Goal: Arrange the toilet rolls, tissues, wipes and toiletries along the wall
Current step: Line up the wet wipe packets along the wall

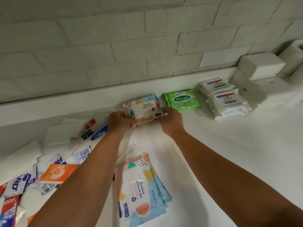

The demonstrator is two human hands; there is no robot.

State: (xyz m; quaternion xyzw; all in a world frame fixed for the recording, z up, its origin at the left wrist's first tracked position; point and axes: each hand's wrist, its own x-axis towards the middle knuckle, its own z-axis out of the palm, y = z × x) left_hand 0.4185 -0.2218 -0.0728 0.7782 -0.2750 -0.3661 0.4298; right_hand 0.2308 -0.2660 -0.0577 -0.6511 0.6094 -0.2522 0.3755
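Left hand (118, 122) and right hand (171, 121) grip the Stalove wipes pack (145, 109) at frame centre, fingers (166, 111) curled round its ends. The Sanicare pack (182, 99) lies just right of it.

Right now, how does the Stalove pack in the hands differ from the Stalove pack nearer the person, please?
The held Stalove pack is gripped by left hand and right hand beside the Sanicare pack; the near Stalove pack lies untouched on other packs. The held one's label reads across; the near one's runs lengthwise. Both share one print.
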